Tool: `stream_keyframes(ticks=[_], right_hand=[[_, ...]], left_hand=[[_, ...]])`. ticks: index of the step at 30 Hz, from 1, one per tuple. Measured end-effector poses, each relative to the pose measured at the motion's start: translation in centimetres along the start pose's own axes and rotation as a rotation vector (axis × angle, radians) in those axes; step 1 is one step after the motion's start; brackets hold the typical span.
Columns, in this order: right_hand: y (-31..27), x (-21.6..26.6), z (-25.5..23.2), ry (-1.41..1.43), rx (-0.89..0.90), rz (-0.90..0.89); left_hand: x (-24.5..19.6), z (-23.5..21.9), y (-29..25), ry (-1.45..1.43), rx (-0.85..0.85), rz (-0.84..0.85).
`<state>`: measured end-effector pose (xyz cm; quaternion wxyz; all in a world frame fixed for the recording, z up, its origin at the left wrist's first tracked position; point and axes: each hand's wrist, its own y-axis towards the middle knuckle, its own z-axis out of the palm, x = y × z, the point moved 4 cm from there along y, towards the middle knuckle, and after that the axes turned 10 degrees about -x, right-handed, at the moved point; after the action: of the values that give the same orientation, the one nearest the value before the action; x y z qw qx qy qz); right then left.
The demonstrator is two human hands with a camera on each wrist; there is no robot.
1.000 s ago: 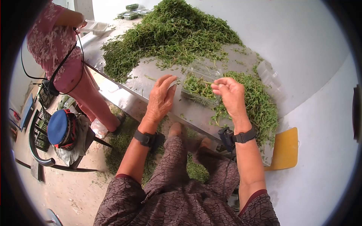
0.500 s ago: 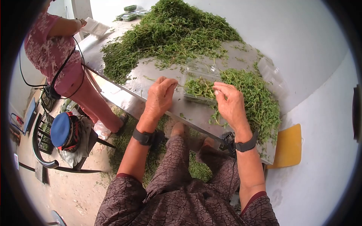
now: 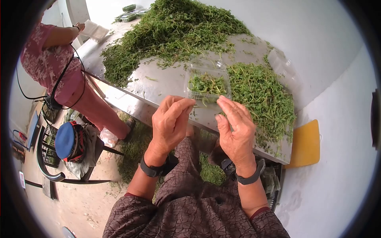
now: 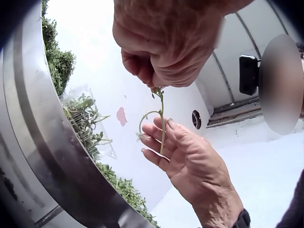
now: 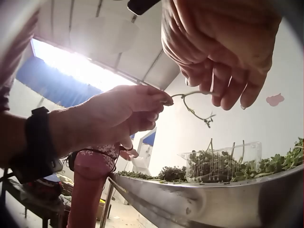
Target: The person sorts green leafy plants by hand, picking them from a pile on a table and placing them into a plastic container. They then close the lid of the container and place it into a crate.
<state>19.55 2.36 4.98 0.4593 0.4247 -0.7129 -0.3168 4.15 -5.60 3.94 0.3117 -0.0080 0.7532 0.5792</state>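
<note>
Fingertips [image 4: 153,80] of the left hand [image 3: 170,123] pinch the top of a single herb sprig [image 4: 159,118]; the right hand [image 3: 235,133] touches it with loosely curved fingers, both raised near the table edge. Just beyond, the clear plastic punnet [image 3: 208,85] on the steel table [image 3: 158,85] looks only partly filled, so most packing seems left: loose herb heaps [image 3: 174,29] lie around it.
</note>
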Motion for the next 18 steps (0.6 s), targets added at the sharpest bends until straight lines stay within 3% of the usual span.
stream_keyframes(ticks=[7, 13, 17, 18], right_hand=[[-1.0, 0.8, 0.4, 0.023, 0.028, -0.043], [-3.2, 0.9, 0.2, 0.170, 0.125, 0.117], [-4.0, 1.1, -0.5, 0.091, 0.147, 0.098], [-4.4, 0.9, -0.3, 0.087, 0.161, 0.072]], left_hand=[[-1.5, -0.6, -1.4, -0.002, -0.007, 0.007], [-1.6, -0.9, -3.1, -0.021, 0.013, -0.034], [-1.9, -0.8, -4.0, 0.049, 0.145, -0.096], [-2.8, -0.7, -3.7, 0.089, 0.207, 0.028]])
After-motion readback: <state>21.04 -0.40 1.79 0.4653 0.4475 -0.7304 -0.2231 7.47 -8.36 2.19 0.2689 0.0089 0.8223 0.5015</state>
